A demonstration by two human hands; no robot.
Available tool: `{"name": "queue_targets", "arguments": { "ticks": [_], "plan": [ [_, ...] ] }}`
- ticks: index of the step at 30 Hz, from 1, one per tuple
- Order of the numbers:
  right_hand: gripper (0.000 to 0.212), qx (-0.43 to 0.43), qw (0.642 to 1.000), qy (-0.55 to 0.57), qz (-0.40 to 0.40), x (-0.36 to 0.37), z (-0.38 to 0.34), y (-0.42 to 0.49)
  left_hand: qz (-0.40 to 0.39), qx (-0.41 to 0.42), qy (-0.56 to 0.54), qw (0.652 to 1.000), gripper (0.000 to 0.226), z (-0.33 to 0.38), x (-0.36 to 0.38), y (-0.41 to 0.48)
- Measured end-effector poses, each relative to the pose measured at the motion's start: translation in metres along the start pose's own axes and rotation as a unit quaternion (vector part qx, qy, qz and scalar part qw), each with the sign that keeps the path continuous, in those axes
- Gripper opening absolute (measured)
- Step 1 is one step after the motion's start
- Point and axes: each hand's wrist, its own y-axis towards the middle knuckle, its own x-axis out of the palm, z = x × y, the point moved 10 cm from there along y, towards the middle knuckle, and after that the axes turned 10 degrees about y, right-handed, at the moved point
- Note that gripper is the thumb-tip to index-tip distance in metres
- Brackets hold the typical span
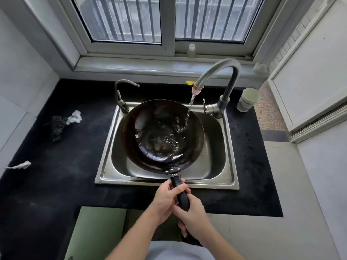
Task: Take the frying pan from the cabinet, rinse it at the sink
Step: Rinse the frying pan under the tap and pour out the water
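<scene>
Head view looks down on the frying pan (pixel 162 136), a dark round-bottomed one held over the basin of the steel sink (pixel 105 173), open side up. Its long axis runs almost straight from me toward the window (pixel 169 19). The bowl is at the far end, and the black handle (pixel 180 192) points back at my body, slightly to the right, crossing the sink's near rim.

I have both hands on that handle. My left hand (pixel 166 196) is wrapped around it close to the pan. My right hand (pixel 194 212) is curled around the rear end, just behind the left and touching it.

A stream of water (pixel 187 117) falls from the tall curved faucet (pixel 221 72) onto the pan's right inner wall and splashes across its bottom. I cannot tell whether the pan's underside touches the basin.

A smaller faucet (pixel 122 91) stands at the sink's back left corner. On the black surface (pixel 56 175), a pale cup (pixel 247 99) sits to the right of the tall faucet. A dark scouring pad (pixel 58 126) with a crumpled white scrap (pixel 76 117) beside it lies well to the left of the sink.
</scene>
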Motion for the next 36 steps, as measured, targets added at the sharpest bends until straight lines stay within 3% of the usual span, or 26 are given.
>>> {"name": "queue_targets", "arguments": {
  "ticks": [8, 16, 27, 36],
  "plan": [
    [0.015, 0.009, 1.000, -0.014, 0.013, -0.001, 0.021, -0.007, -0.014, -0.033, -0.036, 0.999, 0.033, -0.029, -0.002, -0.002],
    [0.022, 0.013, 0.997, -0.049, 0.060, -0.030, 0.024, -0.004, -0.043, -0.048, -0.057, 0.996, 0.020, -0.031, 0.028, 0.012],
    [0.022, 0.024, 1.000, -0.004, -0.007, 0.000, 0.012, 0.000, 0.005, -0.009, -0.021, 1.000, 0.019, -0.014, -0.004, 0.000],
    [0.018, 0.016, 1.000, -0.002, -0.007, 0.005, 0.011, -0.005, 0.006, -0.021, -0.032, 0.999, 0.011, -0.021, -0.006, -0.001]
  ]
}}
